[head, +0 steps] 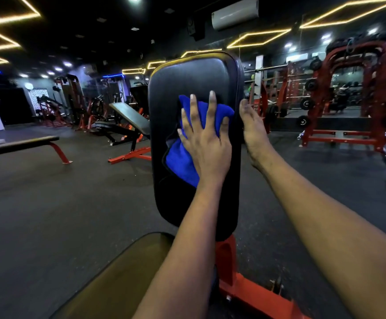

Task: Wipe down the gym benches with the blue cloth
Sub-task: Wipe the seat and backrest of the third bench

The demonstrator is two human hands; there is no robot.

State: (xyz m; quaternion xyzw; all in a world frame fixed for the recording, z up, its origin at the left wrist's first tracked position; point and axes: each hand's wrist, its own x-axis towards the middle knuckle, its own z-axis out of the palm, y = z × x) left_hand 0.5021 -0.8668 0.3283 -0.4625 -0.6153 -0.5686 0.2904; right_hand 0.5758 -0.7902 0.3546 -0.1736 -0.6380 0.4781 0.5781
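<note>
Pad (194, 77): black upright backrest at frame centre, glossy, its top reaching toward 12 o'clock.
Cloth (178, 162): blue, bunched flat against the pad's face, showing at 12 and 8 o'clock of the hand on it.
Left hand (207, 143): palm pressed on the cloth, fingers straight and spread apart, tips pointing to 12 o'clock.
Right hand (253, 130): at the pad's 3 o'clock edge, touching it, thumb lying up along the side. Its other fingers go behind the pad, and I cannot tell how they lie.
Seat (123, 272): dark cushion at 6 o'clock, below the pad.
Frame (245, 288): red-orange steel, joining seat and pad, running toward 5 o'clock.
Flat bench (19, 145): at 9 o'clock, well apart.
Incline bench (130, 116): at 10 o'clock, behind the pad.
Rack (360, 88): red, hung with weight plates, at 2 o'clock.
</note>
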